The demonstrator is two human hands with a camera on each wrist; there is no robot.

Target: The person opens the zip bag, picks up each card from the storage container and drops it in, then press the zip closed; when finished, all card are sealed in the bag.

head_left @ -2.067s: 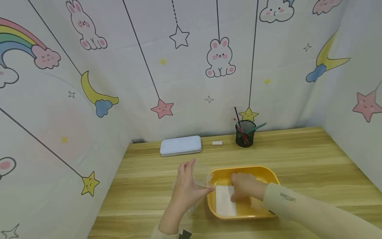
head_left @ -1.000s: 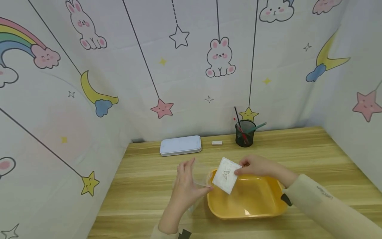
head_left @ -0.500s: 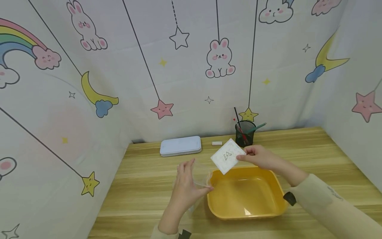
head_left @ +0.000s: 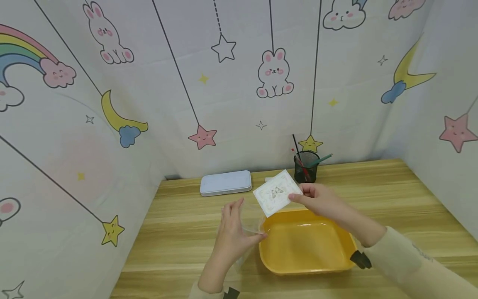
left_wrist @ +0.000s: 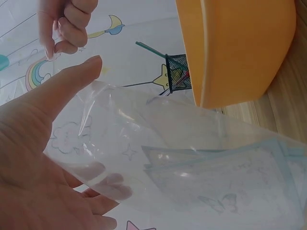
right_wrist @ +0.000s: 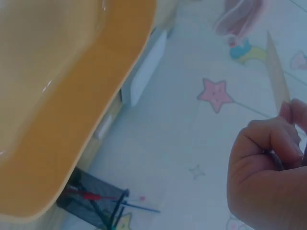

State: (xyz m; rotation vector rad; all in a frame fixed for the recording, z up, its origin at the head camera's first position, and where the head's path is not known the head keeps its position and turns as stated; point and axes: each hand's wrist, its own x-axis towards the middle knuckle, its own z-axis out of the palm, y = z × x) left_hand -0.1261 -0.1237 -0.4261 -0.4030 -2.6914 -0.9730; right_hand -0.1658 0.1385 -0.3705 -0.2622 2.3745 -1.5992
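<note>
My right hand [head_left: 317,199] pinches a thin white card [head_left: 277,192] with a butterfly print by its right edge, thumb on top. The card is tilted above the far left corner of the yellow plastic basin [head_left: 310,265]. To its left, my left hand [head_left: 233,232] holds a clear plastic bag [head_left: 250,218], its thumb and fingers spread apart around the mouth. The left wrist view shows several similar cards [left_wrist: 225,184] with butterfly prints inside the bag. Seen edge-on in the right wrist view, the held card [right_wrist: 277,72] stands between the fingertips.
A white flat case [head_left: 225,182] lies at the table's back. Right of it, a small white eraser [head_left: 267,179] is partly covered by the card. The black mesh pen holder [head_left: 306,170] with pens stands behind the basin. A printed cloth hangs around the table.
My right hand has lifted the card out of the basin, raised and turned it, then brought it slightly left toward the bag. My left hand stays in place with the bag.
</note>
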